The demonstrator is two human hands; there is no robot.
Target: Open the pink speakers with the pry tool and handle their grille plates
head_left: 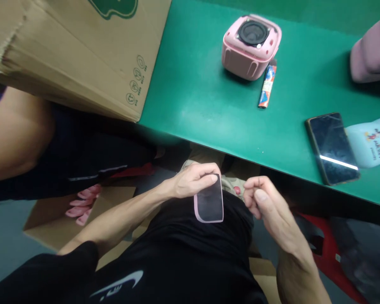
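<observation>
My left hand grips a flat dark panel with a pink edge above my lap, its thumb lying on the panel's upper part. To the right of the panel, apart from it, my right hand has its fingers curled and thumb pressed toward them; whatever they hold, if anything, is too small to name. Between the hands, a small round pink thing shows lower down. On the green table stands a pink box-shaped device with a round black speaker-like part on top.
A large cardboard box fills the table's left end. A coloured narrow packet, a phone, a light-blue item and a pink object lie rightward. Another person's arm is at left, above a carton of pink parts.
</observation>
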